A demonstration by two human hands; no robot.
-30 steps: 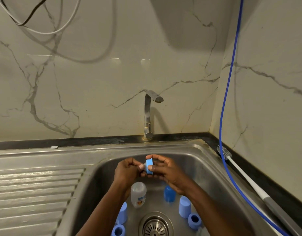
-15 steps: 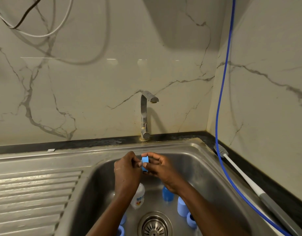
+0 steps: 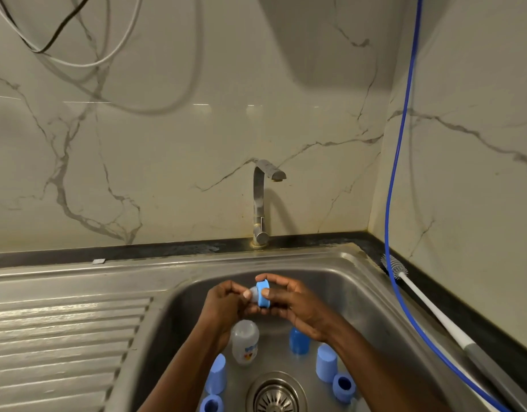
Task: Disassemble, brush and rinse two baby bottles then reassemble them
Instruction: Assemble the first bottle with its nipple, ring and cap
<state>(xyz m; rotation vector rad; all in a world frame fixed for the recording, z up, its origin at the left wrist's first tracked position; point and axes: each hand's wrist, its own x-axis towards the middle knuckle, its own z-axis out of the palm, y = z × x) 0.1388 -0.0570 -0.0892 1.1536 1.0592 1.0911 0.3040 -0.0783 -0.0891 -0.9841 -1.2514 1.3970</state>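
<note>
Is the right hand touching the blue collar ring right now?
Touching. The head view shows the right hand pinching the blue collar ring, thumb on its rim.

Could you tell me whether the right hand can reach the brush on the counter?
Probably yes: only the sink rim and a blue cable lie between it and the brush, but the right hand grips the blue ring and must let go first.

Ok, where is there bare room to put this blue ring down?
The ribbed drainboard left of the basin is bare. So is the basin floor at the back, under the tap. Around the drain it is crowded: a bottle, blue caps and rings. The right ledge holds the brush and hose.
</note>
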